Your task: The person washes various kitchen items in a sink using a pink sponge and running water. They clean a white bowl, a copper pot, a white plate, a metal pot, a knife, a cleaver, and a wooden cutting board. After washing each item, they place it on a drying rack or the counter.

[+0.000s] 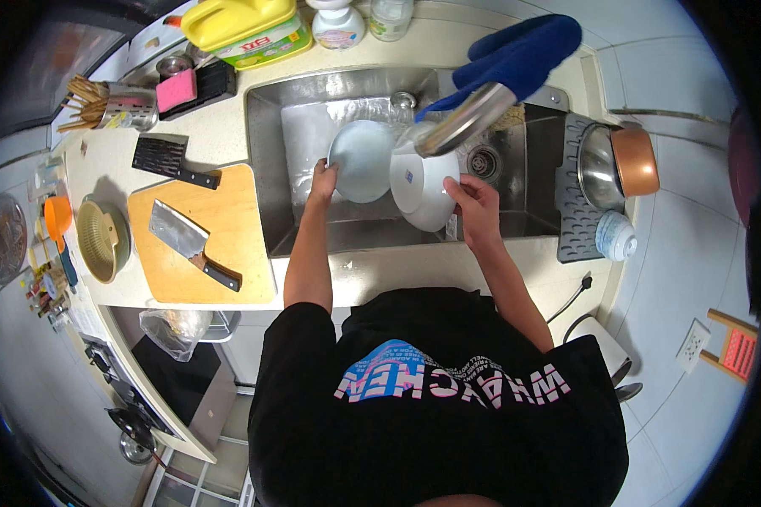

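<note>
Over the metal sink [271,215], my left hand [323,181] grips the left edge of a shallow white dish [361,160], whose inside faces up. My right hand [475,203] has its fingers closed on the right edge of a white plate [418,193]. That plate is tilted and shows its underside, with a small blue mark. The two dishes are side by side, near each other below the faucet [465,120], which hides part of the plate's top. Draped over the faucet is a blue cloth mitt [528,55].
Left of the sink, a cleaver [177,228] lies on a wooden cutting board [148,275], with a dark-bladed cleaver [159,155] beyond it. A yellow jug [241,29] stands behind. To the right, a steel bowl [599,167] and a copper-coloured pot [637,162] rest by a grey drying mat [573,232].
</note>
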Tool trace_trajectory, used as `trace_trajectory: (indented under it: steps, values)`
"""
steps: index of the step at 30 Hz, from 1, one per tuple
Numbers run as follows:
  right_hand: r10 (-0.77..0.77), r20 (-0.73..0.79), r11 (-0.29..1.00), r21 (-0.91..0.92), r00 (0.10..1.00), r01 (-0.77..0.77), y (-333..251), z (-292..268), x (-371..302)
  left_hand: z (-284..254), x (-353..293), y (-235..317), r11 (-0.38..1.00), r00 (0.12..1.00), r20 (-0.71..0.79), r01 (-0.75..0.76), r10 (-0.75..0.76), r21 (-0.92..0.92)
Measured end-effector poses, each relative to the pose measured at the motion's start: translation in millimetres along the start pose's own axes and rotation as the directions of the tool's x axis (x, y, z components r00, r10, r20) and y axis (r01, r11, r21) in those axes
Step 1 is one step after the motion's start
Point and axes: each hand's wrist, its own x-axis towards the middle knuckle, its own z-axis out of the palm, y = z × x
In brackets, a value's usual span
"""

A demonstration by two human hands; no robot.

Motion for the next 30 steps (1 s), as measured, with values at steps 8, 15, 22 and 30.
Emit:
trace_trajectory:
  steps: [8, 15, 22, 30]
  values:
    - [-0.354, 0.17, 0.799, -0.457, 0.92, 0.392, -70.2, -46.7, -41.1, 0.1, -60.6, 53.6, 0.539, 0.842, 0.022, -0.366, 0.54, 0.758]
    - [-0.485, 0.046, 0.504, -0.801, 0.873, 0.322, -121.7, -117.1, -80.8, -15.1, -64.5, 72.0, 0.577, 0.836, 0.083, -0.443, 0.543, 0.686]
    - [-0.16, -0.578, 0.894, 0.259, 0.8, 0.366, -37.4, -261.0, -112.1, -48.9, -26.0, 40.9, 0.897, 0.932, -0.087, -0.311, 0.353, 0.313]
    - [-0.047, -0.776, 0.419, 0.556, 0.629, 0.718, 84.2, -314.2, -94.9, 5.6, -78.4, 82.2, 0.993, 0.987, -0.102, -0.121, 0.12, 0.005]
